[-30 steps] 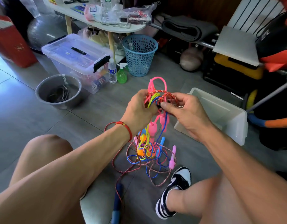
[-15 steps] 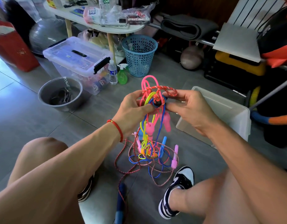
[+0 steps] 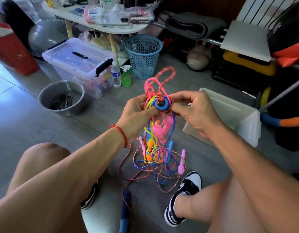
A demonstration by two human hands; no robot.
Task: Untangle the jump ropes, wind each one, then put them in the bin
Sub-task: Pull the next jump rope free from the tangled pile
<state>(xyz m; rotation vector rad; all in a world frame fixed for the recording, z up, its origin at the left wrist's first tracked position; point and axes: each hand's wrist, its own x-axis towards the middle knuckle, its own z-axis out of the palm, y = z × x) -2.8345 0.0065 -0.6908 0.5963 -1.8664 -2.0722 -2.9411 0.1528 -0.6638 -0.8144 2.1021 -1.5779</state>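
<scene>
Above floor, both hands' fingers [image 3: 177, 109] pinch tangled jump ropes [image 3: 158, 132]; white bin [image 3: 236, 115] beside, contents unseen.

Both forearms extend from the lower corners of the frame and converge at centre. The left hand [image 3: 137, 113], with a red cord bracelet [image 3: 122, 135] on its wrist, and the right hand [image 3: 194, 111] face each other, fingers curled, pinching the tangled jump ropes [image 3: 159, 105].
</scene>
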